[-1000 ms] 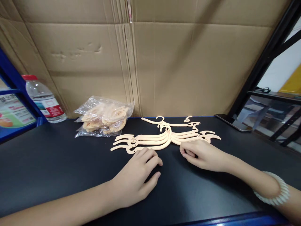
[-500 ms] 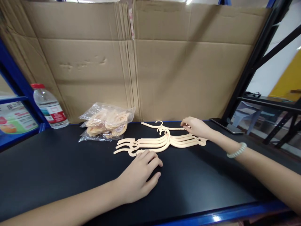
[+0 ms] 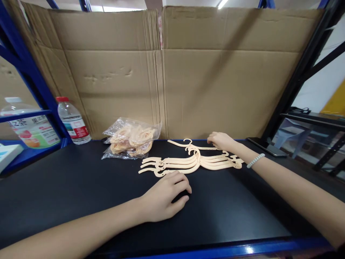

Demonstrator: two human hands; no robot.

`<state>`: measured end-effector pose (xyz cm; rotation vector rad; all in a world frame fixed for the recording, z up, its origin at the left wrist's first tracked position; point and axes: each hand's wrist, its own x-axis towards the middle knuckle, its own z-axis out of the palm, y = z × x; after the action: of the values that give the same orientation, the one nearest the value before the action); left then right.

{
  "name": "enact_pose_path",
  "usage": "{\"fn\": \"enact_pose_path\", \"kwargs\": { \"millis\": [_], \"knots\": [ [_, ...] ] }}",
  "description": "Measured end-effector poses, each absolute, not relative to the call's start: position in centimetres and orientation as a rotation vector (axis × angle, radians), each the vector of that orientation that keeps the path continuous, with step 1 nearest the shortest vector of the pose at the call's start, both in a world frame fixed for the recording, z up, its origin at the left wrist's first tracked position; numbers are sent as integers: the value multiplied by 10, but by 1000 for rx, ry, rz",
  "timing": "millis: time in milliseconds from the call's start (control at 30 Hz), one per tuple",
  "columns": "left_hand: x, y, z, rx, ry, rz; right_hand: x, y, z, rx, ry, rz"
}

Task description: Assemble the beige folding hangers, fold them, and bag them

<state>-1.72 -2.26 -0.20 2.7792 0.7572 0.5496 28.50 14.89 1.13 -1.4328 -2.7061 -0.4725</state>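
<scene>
Several cream folding clothes hangers (image 3: 183,166) lie overlapped in a row on the black table, hooks bunched in the middle. Behind them lies one more cream clothes hanger (image 3: 178,144), its small hook pointing to the back. My right hand (image 3: 222,141) is at this hanger's right arm, fingers curled down around it; the fingertips are partly hidden. In front of the row rests my left hand (image 3: 168,198), palm down, thumb apart from loosely bent fingers and nothing in it. Its fingertips are close to the nearest hanger's lower edge.
A clear plastic bag (image 3: 132,138) of cream parts lies left of the hangers. Behind it stands a red-capped water bottle (image 3: 74,122). Cardboard (image 3: 215,82) walls off the back. A dark flat phone-like object (image 3: 266,146) lies at the back right. Blue frame posts border the left.
The view has swung slightly left, so everything sits further right in it. My right hand has shifted a little left along the back hanger. My left hand stays in place.
</scene>
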Motion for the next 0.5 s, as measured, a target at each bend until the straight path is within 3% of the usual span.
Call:
{"fn": "enact_pose_path", "kwargs": {
  "millis": [267, 433, 500],
  "knots": [
    [-18, -26, 0, 2739, 597, 600, 289, 149, 9, -1406, -2598, -446],
    [-8, -35, 1, 1911, 733, 805, 260, 112, 26, -1195, -2359, -363],
    [-4, -39, 2, 1539, 739, 795, 240, 84, 30, -910, -2104, -67]
  ]
}}
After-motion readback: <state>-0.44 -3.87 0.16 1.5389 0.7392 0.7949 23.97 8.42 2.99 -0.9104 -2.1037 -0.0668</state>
